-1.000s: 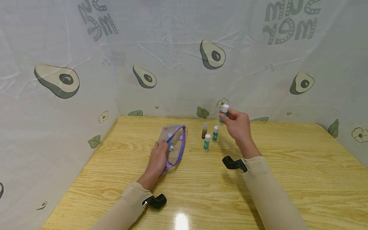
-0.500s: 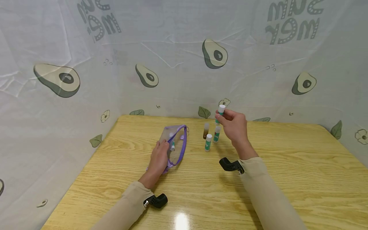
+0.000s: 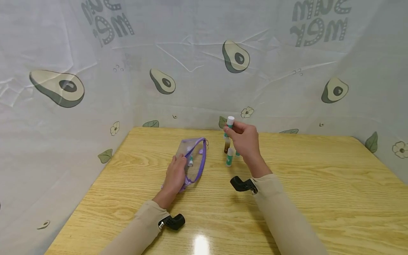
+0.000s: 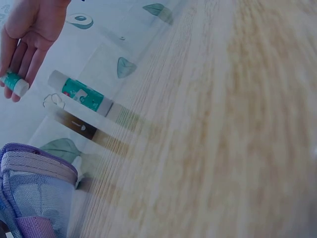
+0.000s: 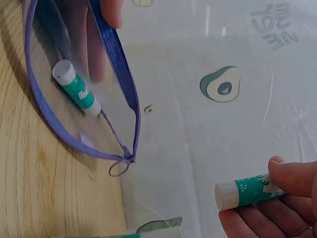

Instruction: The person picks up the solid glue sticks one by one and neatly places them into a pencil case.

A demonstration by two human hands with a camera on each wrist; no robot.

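Transfer of the glue stick (image 3: 230, 122), cap uppermost, in the right hand (image 3: 247, 143), whose thumb and fingers pinch its body. Over the last second this hand has shifted leftward above the worktop (image 3: 318, 177); the held stick now appears directly above the brown stick (image 3: 227, 148), seen below the fingertips. A second glue stick (image 3: 237, 154), in full view earlier, is now largely hidden behind the hand; a third glue stick (image 3: 229, 160) stands upright below the right fingers, on their near side.

The left hand (image 3: 175, 173) and the mesh pouch (image 5: 117, 62) are essentially unchanged. The left fingers lie against the pouch wall; whether the thumb closes on it cannot be told. Just right of these fingers, the purple-edged mouth gapes, with a white-capped stick (image 5: 78, 91) inside.

Judged from the shift, the carry is in mid-course: the gap between held stick and pouch mouth has narrowed, but the two remain apart, with the grip unreleased.
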